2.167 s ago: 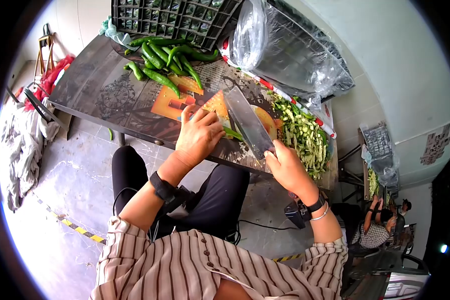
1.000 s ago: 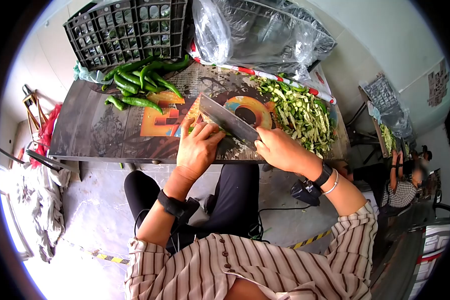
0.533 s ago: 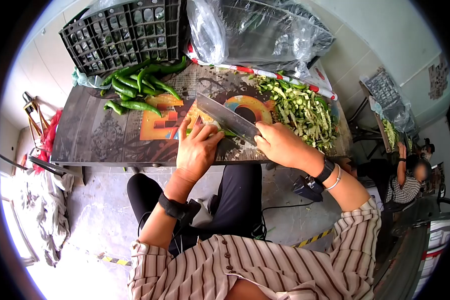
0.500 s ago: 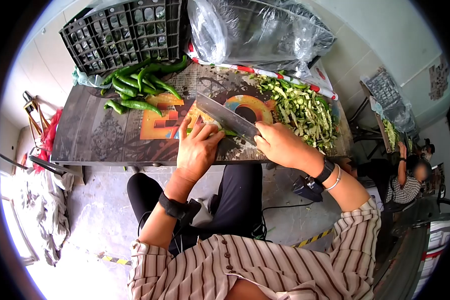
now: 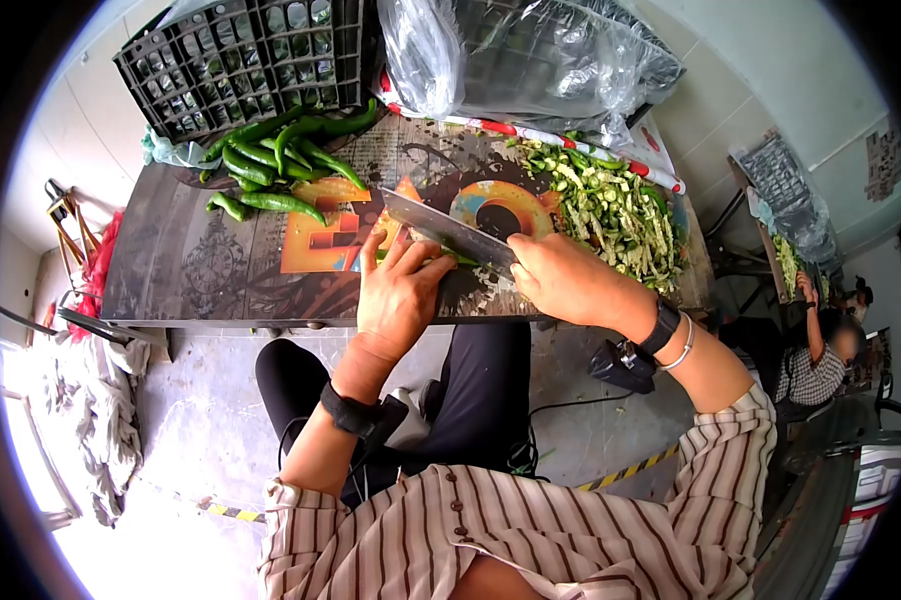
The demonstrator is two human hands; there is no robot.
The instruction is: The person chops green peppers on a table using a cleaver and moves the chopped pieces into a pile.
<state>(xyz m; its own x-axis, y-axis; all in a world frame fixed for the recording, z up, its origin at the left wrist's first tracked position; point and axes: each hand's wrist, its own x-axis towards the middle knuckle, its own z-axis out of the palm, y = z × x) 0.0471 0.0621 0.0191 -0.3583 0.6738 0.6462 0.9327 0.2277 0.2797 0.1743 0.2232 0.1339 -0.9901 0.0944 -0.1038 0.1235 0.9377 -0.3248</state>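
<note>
My right hand [image 5: 565,278] is closed round the handle end of a broad cleaver [image 5: 445,226], whose blade slants up and left over the table [image 5: 185,290]. Beside the blade, my left hand [image 5: 400,285] presses a green pepper [image 5: 460,257] onto the tabletop, fingers bent; most of that pepper is hidden by hand and blade. Whole green peppers [image 5: 282,160] lie heaped at the back left of the table. A wide pile of chopped pepper pieces [image 5: 620,215] covers the right side.
A black plastic crate [image 5: 245,70] stands at the back left. Another crate under clear plastic [image 5: 540,70] is behind the chopped pile. At the far right a person [image 5: 815,370] sits by another table. Red netting [image 5: 100,270] hangs at the left.
The cleaver and my right hand have shifted slightly left and up, with the blade nearer the left fingers. My left hand has barely moved.
</note>
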